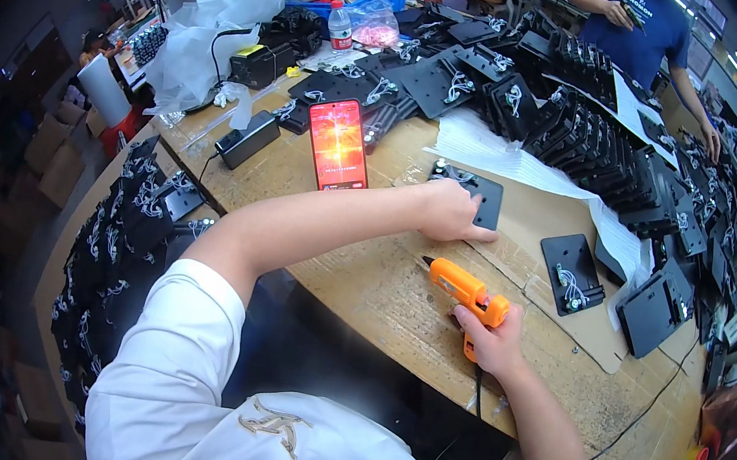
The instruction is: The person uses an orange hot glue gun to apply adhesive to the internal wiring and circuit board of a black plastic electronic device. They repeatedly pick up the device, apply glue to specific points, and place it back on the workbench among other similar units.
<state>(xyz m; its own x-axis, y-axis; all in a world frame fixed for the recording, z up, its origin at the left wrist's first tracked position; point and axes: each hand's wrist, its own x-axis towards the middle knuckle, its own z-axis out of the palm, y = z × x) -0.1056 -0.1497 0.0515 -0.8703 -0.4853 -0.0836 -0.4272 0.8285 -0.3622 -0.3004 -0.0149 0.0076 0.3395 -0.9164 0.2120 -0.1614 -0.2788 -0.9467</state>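
My right hand (494, 337) is wrapped round the handle of an orange glue gun (462, 286), whose dark nozzle points to the far left over the table. A cord hangs from the bottom of its handle. My left hand (449, 210) reaches across and grips a flat black plate (489, 189) at its near side, with the thumb at the edge. A small white wire bundle shows at the plate's far left; my hand covers part of the plate. Another black plate (561, 252) with white wires lies to the right on brown cardboard (524, 220).
A phone (339, 145) with a lit red screen stands left of the plate, beside a black power adapter (247, 139). Many black plates (578, 145) are stacked at the far right. A water bottle (341, 27) stands behind. A co-worker (641, 29) stands across the table.
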